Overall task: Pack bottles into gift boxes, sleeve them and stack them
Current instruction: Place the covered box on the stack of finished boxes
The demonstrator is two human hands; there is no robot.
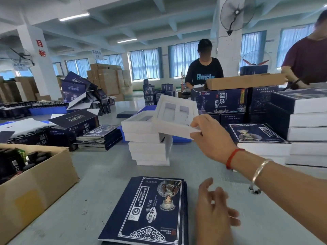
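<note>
The right hand [210, 138] reaches over the middle of the worktop [99, 175], its fingers [196, 122] pinched on the near right corner of a white foam tray insert [175, 115]. The insert is tilted, its far edge raised, and shows two rectangular bottle cut-outs. It sits partly over the top of a stack of white foam inserts [148, 145] at the worktop's centre. The left hand [215, 207] hovers low near the front edge, fingers loosely spread and holding nothing, just beside a pile of flat navy printed sleeves [150, 209]. An open cardboard carton of dark bottles [19, 163] stands at the left edge. Finished sleeved gift boxes [304, 128] are stacked at the right edge.
</note>
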